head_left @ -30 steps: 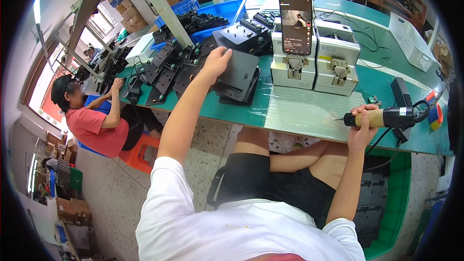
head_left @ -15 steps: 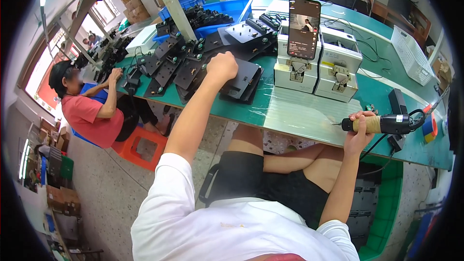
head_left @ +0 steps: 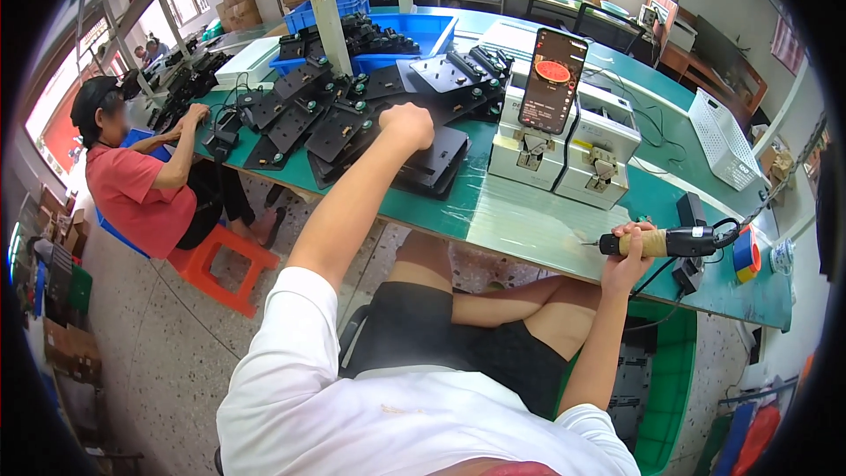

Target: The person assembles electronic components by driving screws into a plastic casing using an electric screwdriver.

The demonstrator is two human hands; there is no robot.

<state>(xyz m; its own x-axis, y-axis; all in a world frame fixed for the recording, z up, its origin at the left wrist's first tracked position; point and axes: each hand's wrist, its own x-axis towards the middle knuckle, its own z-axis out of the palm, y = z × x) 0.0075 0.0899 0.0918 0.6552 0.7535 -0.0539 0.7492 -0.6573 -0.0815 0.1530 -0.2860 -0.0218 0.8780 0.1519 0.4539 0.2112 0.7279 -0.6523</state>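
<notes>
My right hand (head_left: 627, 263) is wrapped around a black electric screwdriver (head_left: 687, 241) with a tan-wrapped grip, its thin bit pointing left over the bench's front part. My left hand (head_left: 408, 126) reaches far forward, fingers curled, at the black flat plates (head_left: 438, 163) stacked near the bench edge. Whatever its fingers close on is hidden from view. More black plates (head_left: 293, 119) with small fittings lie piled left of that hand. Between my hands, a clear sheet (head_left: 520, 231) covers part of the green bench (head_left: 423, 214).
A phone (head_left: 553, 79) leans upright on two white metal boxes (head_left: 564, 154). Behind the plates stands a blue tray (head_left: 432, 31). A white basket (head_left: 724, 141) and tape rolls (head_left: 746, 256) are at right. A co-worker (head_left: 141, 181) sits left; a green crate (head_left: 674, 370) stands below the bench.
The whole scene has shifted with my head's movement. Both hands keep about the same places over the bench, the right one still gripping the screwdriver. The phone's picture has changed.
</notes>
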